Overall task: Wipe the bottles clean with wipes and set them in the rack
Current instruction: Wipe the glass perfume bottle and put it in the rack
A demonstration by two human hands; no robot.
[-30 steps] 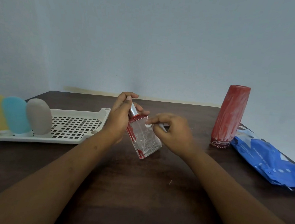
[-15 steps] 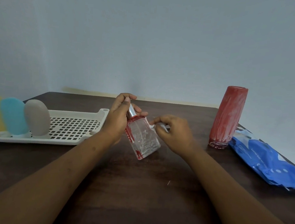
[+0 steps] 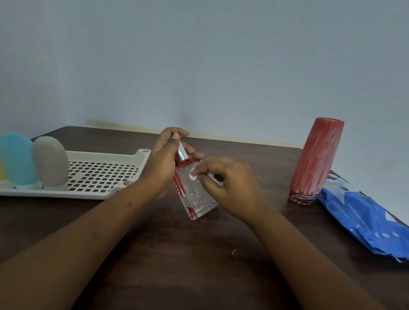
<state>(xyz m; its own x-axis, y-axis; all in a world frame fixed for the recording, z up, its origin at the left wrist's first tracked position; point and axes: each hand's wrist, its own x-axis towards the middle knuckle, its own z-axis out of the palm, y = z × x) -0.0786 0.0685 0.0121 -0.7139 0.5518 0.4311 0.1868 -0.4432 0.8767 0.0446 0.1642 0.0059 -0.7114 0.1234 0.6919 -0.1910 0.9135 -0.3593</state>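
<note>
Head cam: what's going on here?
A person is cleaning a clear bottle smeared with red. The left hand holds it tilted near its cap; the right hand rubs a white wipe on its face. Three bottles stand in the rack. A red-smeared tall bottle waits beside the wipes pack.

A plain pale blue-grey wall point(image 3: 211, 52) fills the upper half of the frame, evenly and softly lit. Below it, a dark brown wooden table point(image 3: 190, 263) spans the lower half, its far edge meeting a thin yellowish strip point(image 3: 117, 125) along the wall's base
</note>
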